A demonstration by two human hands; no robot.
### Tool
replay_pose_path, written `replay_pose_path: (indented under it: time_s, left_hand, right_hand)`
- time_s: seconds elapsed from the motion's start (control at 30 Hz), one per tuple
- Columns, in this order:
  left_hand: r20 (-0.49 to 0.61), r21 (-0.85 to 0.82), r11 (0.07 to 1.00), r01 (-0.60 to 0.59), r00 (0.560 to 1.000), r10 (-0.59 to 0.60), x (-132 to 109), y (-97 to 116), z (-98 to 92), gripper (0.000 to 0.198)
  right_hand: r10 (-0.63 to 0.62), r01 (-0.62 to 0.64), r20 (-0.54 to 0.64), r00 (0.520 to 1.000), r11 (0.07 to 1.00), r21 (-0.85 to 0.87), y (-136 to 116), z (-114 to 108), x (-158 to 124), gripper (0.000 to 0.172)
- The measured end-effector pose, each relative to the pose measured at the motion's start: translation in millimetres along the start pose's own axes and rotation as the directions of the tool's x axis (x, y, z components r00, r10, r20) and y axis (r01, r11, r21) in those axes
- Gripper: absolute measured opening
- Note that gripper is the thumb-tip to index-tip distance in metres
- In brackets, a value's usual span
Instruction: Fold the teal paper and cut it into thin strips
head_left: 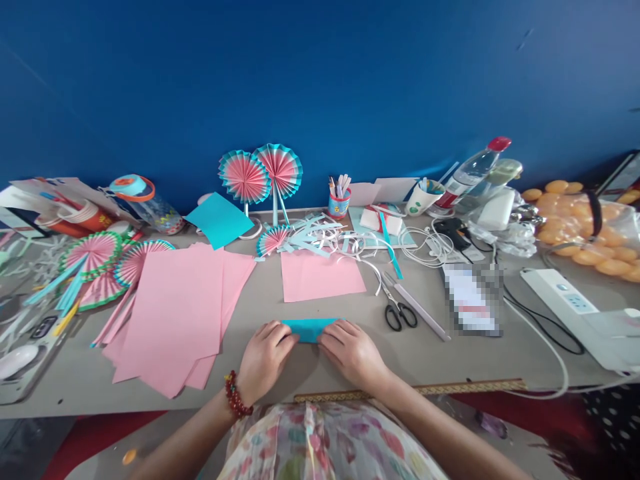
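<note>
A narrow folded strip of blue paper (309, 330) lies flat on the desk in front of me. My left hand (265, 357) grips its left end, with thumb and fingers pressed together on it. At the opposite end, my right hand (353, 353) pinches the same paper. The fingertips cover both ends of the strip, so only its middle shows. Just beyond it rests a pink sheet (324, 277). A pair of black-handled scissors (399, 313) lies to the right of my right hand, beside a pale lilac stick (424, 312).
Left of my hands is a stack of pink sheets (175, 310). A blue sheet (220, 220) and round pleated paper fans (277, 172) are at the back. Paper scraps (320, 235), a bottle (470, 175), cables and a power strip (575, 300) fill the far and right side.
</note>
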State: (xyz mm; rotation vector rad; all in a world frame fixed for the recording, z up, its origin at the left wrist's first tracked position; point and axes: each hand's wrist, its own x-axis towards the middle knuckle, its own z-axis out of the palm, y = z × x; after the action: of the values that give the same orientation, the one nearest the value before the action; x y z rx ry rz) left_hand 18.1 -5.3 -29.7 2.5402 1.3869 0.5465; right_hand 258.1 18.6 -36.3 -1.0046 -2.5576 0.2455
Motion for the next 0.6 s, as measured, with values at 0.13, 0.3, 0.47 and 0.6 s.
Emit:
replay_pose_path:
  time_s: [0.13,0.3,0.47,0.6]
  left_hand:
    - [0.022,-0.108,0.991,0.079,0.997,-0.077,6.6,-4.0,-1.3,0.021]
    - [0.066,-0.172,0.969,0.177,0.984,-0.168,13.8,-11.0,-5.6,0.013]
    - [0.085,-0.164,0.966,0.201,0.978,-0.19,18.3,-18.9,-5.9,0.011]
    - [0.116,-0.158,0.96,0.231,0.97,-0.214,23.0,-22.4,-6.5,0.01]
  right_hand:
    - [0.048,-0.05,0.084,0.995,0.998,0.025,1.6,-4.1,10.9,0.017]
    - [0.14,-0.152,0.205,0.969,0.987,0.044,1.8,-12.2,24.9,0.014]
    - [0.199,-0.201,0.24,0.95,0.979,-0.015,-0.7,-12.5,32.3,0.015]
    - [0.219,-0.217,0.274,0.937,0.975,-0.038,-1.0,-11.9,37.8,0.015]
